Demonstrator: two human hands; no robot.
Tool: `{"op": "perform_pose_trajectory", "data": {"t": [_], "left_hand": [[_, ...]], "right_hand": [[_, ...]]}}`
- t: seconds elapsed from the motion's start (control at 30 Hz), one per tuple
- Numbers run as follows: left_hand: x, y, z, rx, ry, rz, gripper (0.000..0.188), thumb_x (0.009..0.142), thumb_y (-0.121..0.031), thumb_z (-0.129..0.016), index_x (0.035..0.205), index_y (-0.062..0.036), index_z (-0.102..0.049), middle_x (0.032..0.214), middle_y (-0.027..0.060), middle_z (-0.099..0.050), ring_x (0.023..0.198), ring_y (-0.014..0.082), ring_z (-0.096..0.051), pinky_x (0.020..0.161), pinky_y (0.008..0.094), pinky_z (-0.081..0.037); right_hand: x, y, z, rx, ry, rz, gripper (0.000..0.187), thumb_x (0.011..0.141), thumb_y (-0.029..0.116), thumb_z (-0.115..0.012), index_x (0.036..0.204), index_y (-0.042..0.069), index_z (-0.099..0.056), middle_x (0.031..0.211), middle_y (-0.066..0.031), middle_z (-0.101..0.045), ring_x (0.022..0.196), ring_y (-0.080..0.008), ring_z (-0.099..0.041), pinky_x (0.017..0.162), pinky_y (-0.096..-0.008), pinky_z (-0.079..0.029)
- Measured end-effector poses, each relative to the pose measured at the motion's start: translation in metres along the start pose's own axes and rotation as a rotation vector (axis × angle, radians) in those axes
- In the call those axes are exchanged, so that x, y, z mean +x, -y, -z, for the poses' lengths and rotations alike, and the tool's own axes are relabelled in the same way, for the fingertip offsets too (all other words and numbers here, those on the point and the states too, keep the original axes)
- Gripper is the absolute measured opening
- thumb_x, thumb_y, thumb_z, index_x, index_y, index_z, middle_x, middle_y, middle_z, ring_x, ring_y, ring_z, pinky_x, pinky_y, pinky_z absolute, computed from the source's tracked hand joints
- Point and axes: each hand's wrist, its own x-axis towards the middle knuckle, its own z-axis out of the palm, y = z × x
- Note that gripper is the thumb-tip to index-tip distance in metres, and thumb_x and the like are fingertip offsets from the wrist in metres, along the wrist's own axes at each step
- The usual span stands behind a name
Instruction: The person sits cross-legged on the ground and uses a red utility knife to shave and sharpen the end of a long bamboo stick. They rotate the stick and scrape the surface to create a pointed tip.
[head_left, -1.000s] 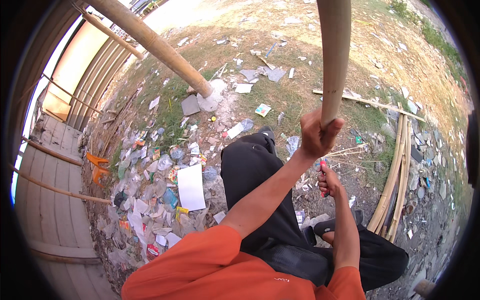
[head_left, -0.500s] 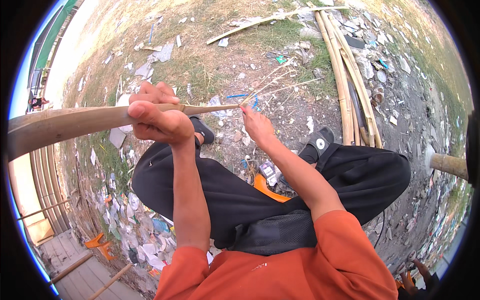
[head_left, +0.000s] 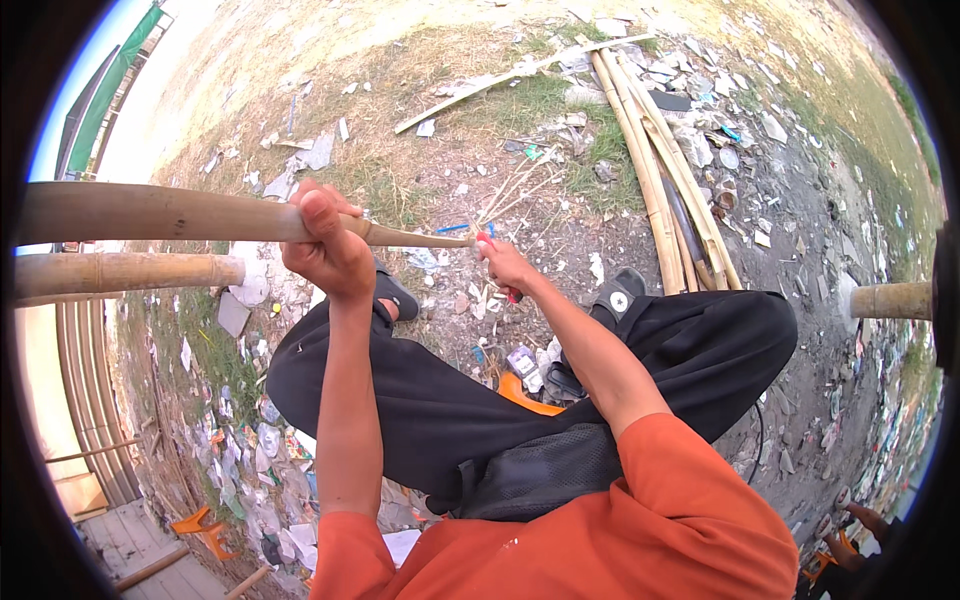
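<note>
My left hand [head_left: 328,240] is wrapped round a long bamboo strip [head_left: 160,212] that comes in from the left edge and narrows to the right. At its thin tip, thin frayed slivers [head_left: 508,195] fan out away from me. Closed at that tip is my right hand [head_left: 508,268], which grips a small red tool [head_left: 485,243]. Red shows on both sides of the fist, but the tool's working end is too small to make out.
Cut bamboo lengths [head_left: 640,150] lie at the far right, with a pale strip [head_left: 500,82] across the grass. A bamboo post [head_left: 130,272] stands at left, another [head_left: 892,300] at right. Litter covers the ground. An orange plastic piece [head_left: 525,395] lies between my legs; part of another person [head_left: 865,525] shows lower right.
The bamboo strip's near-tip part and my right hand have come lower in the view. The left post now shows below the strip. More of the red tool is visible.
</note>
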Motion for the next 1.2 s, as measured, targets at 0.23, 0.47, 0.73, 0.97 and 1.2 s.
{"op": "perform_pose_trajectory", "data": {"t": [0.23, 0.47, 0.73, 0.97, 1.2], "left_hand": [[-0.008, -0.006, -0.004, 0.0, 0.087, 0.029, 0.048, 0.096, -0.034, -0.046, 0.06, -0.0031, -0.039, 0.056, 0.002, -0.039, 0.051, 0.0104, -0.039, 0.048, 0.0265, -0.031], [-0.009, -0.001, -0.017, -0.136, 0.046, 0.005, 0.051, 0.094, -0.035, -0.051, 0.058, -0.0004, -0.041, 0.054, 0.0019, -0.039, 0.048, 0.0098, -0.04, 0.045, 0.0253, -0.031], [0.001, 0.005, -0.003, -0.108, -0.04, 0.081, 0.053, 0.093, -0.042, -0.05, 0.058, -0.0052, -0.035, 0.054, 0.0014, -0.036, 0.048, 0.0097, -0.033, 0.046, 0.0262, -0.028], [0.004, 0.009, 0.001, -0.057, -0.079, 0.123, 0.055, 0.09, -0.05, -0.051, 0.059, -0.0081, -0.033, 0.053, 0.0008, -0.034, 0.049, 0.01, -0.031, 0.048, 0.0272, -0.028], [0.01, 0.011, -0.001, -0.021, -0.116, 0.157, 0.053, 0.09, -0.051, -0.05, 0.061, -0.0098, -0.033, 0.053, 0.0004, -0.033, 0.048, 0.0099, -0.032, 0.051, 0.028, -0.032]], "right_hand": [[-0.022, 0.028, -0.03, -0.651, -0.226, 0.004, 0.031, 0.094, 0.032, -0.041, 0.108, 0.005, -0.046, 0.088, -0.0262, -0.061, 0.087, -0.04, -0.061, 0.073, -0.0514, -0.049], [-0.002, -0.008, -0.043, -0.781, -0.451, 0.082, 0.029, 0.095, 0.035, -0.039, 0.099, 0.007, -0.046, 0.067, -0.0121, -0.059, 0.059, -0.0304, -0.062, 0.049, -0.0445, -0.048], [-0.005, 0.01, 0.001, 0.1, -0.103, -0.04, 0.037, 0.094, 0.043, -0.04, 0.098, 0.007, -0.05, 0.06, -0.0084, -0.051, 0.05, -0.0228, -0.052, 0.047, -0.0382, -0.043], [-0.019, 0.016, -0.039, -0.573, -0.295, 0.0, 0.031, 0.094, 0.034, -0.042, 0.101, 0.005, -0.049, 0.077, -0.027, -0.061, 0.077, -0.0452, -0.061, 0.067, -0.0561, -0.046], [0.011, 0.0, -0.021, 0.058, 0.026, -0.248, 0.029, 0.096, 0.034, -0.041, 0.095, 0.006, -0.045, 0.056, -0.0085, -0.047, 0.043, -0.0221, -0.046, 0.039, -0.0383, -0.038]]}}
